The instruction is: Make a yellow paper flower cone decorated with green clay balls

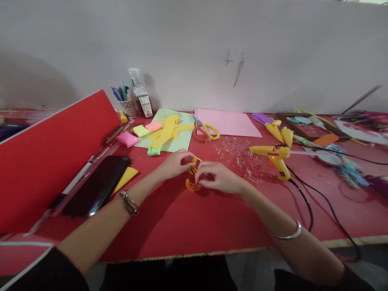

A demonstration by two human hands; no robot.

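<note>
Above the red table, my left hand (178,165) and my right hand (220,177) meet, both with fingers pinched on a curled orange-yellow paper strip piece (192,186). Its loops hang below the fingertips, and part of it is hidden behind my right fingers. A small pale tip shows between the two hands; I cannot make out what it is. Just beyond my left hand lies a crumpled light green packet (154,151). Scissors (206,131) with red and yellow handles rest farther back, partly over pink paper (230,122).
A yellow glue gun (274,155) lies on its side at right, its black cord trailing over the front edge. Paper scraps (239,155) litter the middle. A phone (98,186) and a propped red board (57,157) occupy the left. A bottle (142,97) stands at the back.
</note>
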